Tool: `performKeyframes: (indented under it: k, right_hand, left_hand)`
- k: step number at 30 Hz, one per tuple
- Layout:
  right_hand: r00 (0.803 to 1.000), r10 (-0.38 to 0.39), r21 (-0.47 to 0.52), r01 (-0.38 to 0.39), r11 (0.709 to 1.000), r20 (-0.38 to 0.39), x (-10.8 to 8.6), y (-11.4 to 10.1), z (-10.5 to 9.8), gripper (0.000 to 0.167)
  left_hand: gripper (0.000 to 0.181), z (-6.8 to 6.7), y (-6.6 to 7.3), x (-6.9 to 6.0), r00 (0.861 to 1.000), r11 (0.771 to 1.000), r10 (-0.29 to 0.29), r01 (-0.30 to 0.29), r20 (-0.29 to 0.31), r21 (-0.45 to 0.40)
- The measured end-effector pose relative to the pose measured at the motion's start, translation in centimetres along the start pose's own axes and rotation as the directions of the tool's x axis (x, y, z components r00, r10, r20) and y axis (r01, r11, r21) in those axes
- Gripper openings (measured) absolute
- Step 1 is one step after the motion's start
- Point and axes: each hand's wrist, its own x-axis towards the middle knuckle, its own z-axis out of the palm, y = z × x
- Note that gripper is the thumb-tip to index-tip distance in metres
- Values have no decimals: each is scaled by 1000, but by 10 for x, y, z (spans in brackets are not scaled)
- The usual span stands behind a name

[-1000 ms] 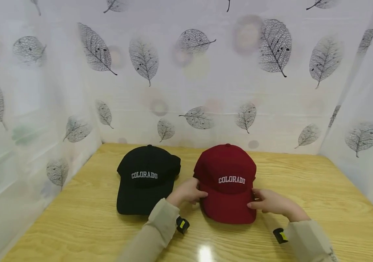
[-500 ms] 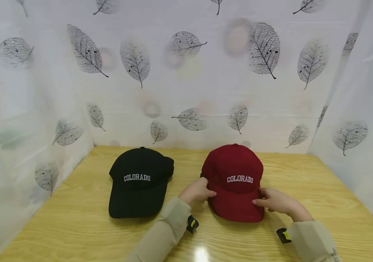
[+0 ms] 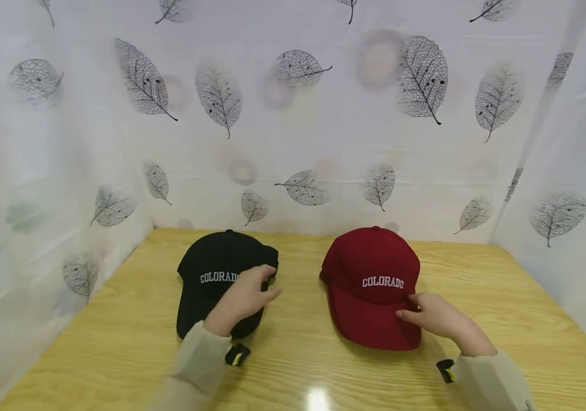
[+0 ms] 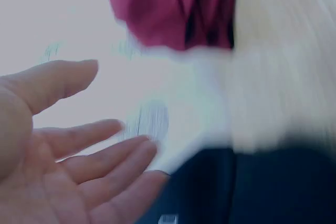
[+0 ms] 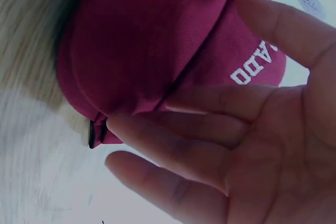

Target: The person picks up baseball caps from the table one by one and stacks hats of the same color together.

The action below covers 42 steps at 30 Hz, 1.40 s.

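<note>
In the head view, a dark red cap (image 3: 372, 285) with white COLORADO lettering sits on the table, brim toward me. My right hand (image 3: 439, 319) is at the right side of its brim, thumb near the brim's edge; in the right wrist view its fingers (image 5: 173, 145) are extended beside the red fabric. A black cap (image 3: 211, 257) with the same lettering sits to the left. My left hand (image 3: 241, 297) is in front of that cap's right side, partly covering its lettering and brim. The left wrist view shows its fingers (image 4: 115, 166) apart, holding nothing, beside the dark fabric.
The yellow wood-grain table (image 3: 293, 342) carries both caps, with a gap between them. White curtains (image 3: 293, 125) printed with dark leaves stand behind and along both sides. Dark wrist bands with yellow marks show below both hands.
The red cap moved right, away from the black cap, with both hands at its brim. My left hand then left it and moved left to the black cap; the right hand stayed beside the red brim.
</note>
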Motion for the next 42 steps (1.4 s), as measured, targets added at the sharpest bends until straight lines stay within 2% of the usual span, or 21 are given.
performKeyframes:
  k: [1, 3, 5, 6, 8, 10, 13, 15, 18, 26, 32, 42]
  right_hand:
    - [1000, 12, -8, -12, 1000, -5, 0, 0, 0, 39]
    - [999, 41, -22, -41, 999, -14, -1, -1, 0, 49]
    - [998, 60, -35, -61, 998, -22, -1, 0, 0, 60]
    - [997, 66, -44, -68, 997, -25, -2, 0, 0, 63]
    - [997, 73, -58, -75, 996, -31, -2, 1, 1, 65]
    - [996, 79, -58, -81, 995, -34, -3, 1, 1, 67]
    - [995, 89, -51, -91, 995, -32, -4, 2, 3, 72]
    - [994, 102, -45, -104, 994, -31, -4, 2, 5, 75]
    - [993, 110, -49, -111, 993, -33, -3, 0, 7, 77]
    - [989, 139, -41, -141, 989, -49, -2, -4, 10, 66]
    - [983, 170, -61, -175, 983, -74, 1, -7, 14, 64]
    - [973, 211, -65, -217, 974, -92, 13, -14, 22, 57]
  left_hand:
    - [45, -9, -7, -5, 998, 1000, -10, 11, -64, 22]
    - [47, -26, -23, -14, 984, 996, -45, 56, -173, 63]
    - [53, -40, -39, -21, 966, 990, -97, 118, -238, 77]
    - [56, -47, -47, -24, 961, 986, -127, 150, -247, 74]
    - [64, -56, -61, -30, 955, 976, -193, 210, -226, 53]
    - [74, -62, -73, -33, 956, 968, -237, 248, -174, 43]
    - [86, -62, -86, -35, 961, 964, -262, 265, -87, 31]
    - [93, -59, -90, -34, 964, 964, -262, 264, -54, 32]
    - [95, -54, -92, -31, 963, 963, -266, 267, -41, 34]
    - [93, -48, -88, -25, 962, 962, -267, 270, -65, 40]
    - [92, -40, -85, -14, 964, 965, -258, 260, -71, 31]
    - [90, -29, -76, 0, 956, 958, -285, 286, -68, 8]
